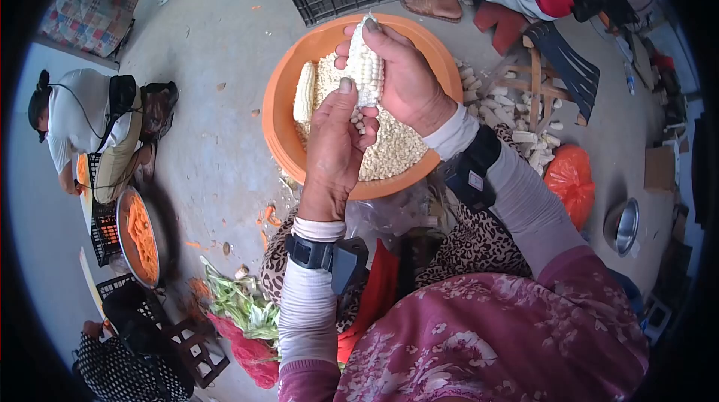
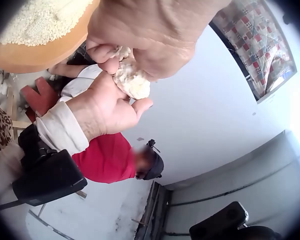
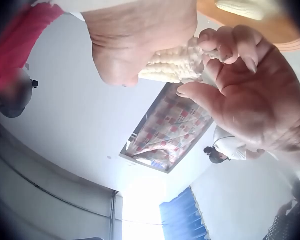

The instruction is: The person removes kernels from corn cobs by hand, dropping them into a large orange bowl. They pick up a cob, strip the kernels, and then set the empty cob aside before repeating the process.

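Note:
My right hand (image 1: 408,80) grips a white ear of corn (image 1: 367,65), holding it upright over an orange tub (image 1: 281,140). At the ear's lower end is my left hand (image 1: 335,140), its thumb against the ear's side. Several loose kernels (image 1: 359,119) lie within the left hand's curled fingers. In the right wrist view, that thumb lies at the end of the ear (image 3: 172,65), where the rows look broken. Shelled kernels (image 1: 393,147) fill much of the tub, and another ear (image 1: 304,93) lies on them at the left.
Bare cobs (image 1: 494,110) are heaped right of the tub by a small wooden stool (image 1: 535,87). An orange-red bag (image 1: 571,177) and a metal bowl (image 1: 625,226) stand farther right. Husks (image 1: 243,301) lie at lower left. Another person (image 1: 97,117) bends near a basin of orange shreds (image 1: 140,241).

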Demonstrator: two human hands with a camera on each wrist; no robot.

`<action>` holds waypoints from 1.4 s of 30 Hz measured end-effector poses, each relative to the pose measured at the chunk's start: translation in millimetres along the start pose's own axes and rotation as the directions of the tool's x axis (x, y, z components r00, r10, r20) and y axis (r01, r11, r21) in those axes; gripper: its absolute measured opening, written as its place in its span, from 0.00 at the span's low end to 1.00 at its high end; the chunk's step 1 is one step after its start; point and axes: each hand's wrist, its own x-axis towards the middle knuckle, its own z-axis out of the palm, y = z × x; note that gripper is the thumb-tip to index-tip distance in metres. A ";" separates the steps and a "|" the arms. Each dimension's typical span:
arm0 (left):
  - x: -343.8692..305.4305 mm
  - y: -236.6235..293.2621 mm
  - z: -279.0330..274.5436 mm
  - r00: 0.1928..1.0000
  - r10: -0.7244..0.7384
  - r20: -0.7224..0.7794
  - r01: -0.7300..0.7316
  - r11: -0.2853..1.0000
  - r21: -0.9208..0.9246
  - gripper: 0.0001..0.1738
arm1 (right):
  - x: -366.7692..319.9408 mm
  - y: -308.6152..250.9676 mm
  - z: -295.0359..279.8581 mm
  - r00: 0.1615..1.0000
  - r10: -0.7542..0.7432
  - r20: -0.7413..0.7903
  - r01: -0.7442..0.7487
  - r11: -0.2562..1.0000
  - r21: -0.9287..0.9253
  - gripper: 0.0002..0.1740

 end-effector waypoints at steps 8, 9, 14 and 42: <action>-2.8 -2.3 1.7 0.996 0.073 -0.048 -0.065 0.986 0.153 0.12 | -1.5 1.3 2.0 1.000 0.004 -0.022 -0.005 0.999 -0.034 0.19; -2.6 -1.7 2.7 0.996 0.074 -0.046 -0.066 0.986 0.154 0.12 | -1.5 1.7 2.6 1.000 0.003 -0.022 -0.003 0.999 -0.035 0.19; -2.9 -1.0 3.9 0.989 0.131 -0.063 -0.111 0.959 0.262 0.11 | -3.0 2.4 8.2 0.999 -0.048 -0.022 0.046 0.996 -0.082 0.17; 0.1 -4.6 0.4 0.951 0.295 -0.095 -0.205 0.830 0.519 0.19 | -1.2 8.4 9.0 0.995 -0.051 -0.089 0.033 0.980 -0.194 0.16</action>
